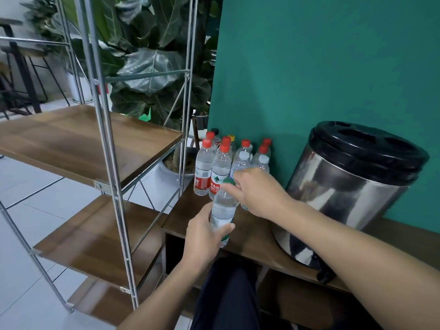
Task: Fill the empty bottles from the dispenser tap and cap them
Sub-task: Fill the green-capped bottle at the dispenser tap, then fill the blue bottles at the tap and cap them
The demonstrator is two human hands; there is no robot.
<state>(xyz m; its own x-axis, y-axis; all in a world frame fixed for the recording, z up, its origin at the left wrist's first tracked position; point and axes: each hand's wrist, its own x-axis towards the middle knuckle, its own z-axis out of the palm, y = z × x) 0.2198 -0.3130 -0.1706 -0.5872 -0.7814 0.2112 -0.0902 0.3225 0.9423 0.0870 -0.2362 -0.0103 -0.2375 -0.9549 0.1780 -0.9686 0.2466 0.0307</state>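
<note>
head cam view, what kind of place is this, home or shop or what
Probably a café or office pantry corner, though I can't be sure. A steel drink dispenser stands on a low wooden bench beside a cluster of capped bottles, with a wire-frame shelf rack and stools on tiled floor behind.

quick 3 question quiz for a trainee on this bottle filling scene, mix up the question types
1. True or false: the left hand grips the body of the held bottle.
2. Multiple choice: the green cap on that bottle is under A) the left hand B) the right hand C) no hand.
3. Fill in: the steel dispenser has a ____ lid.

Key
1. True.
2. B: the right hand's fingers are on the cap.
3. Black.
</note>
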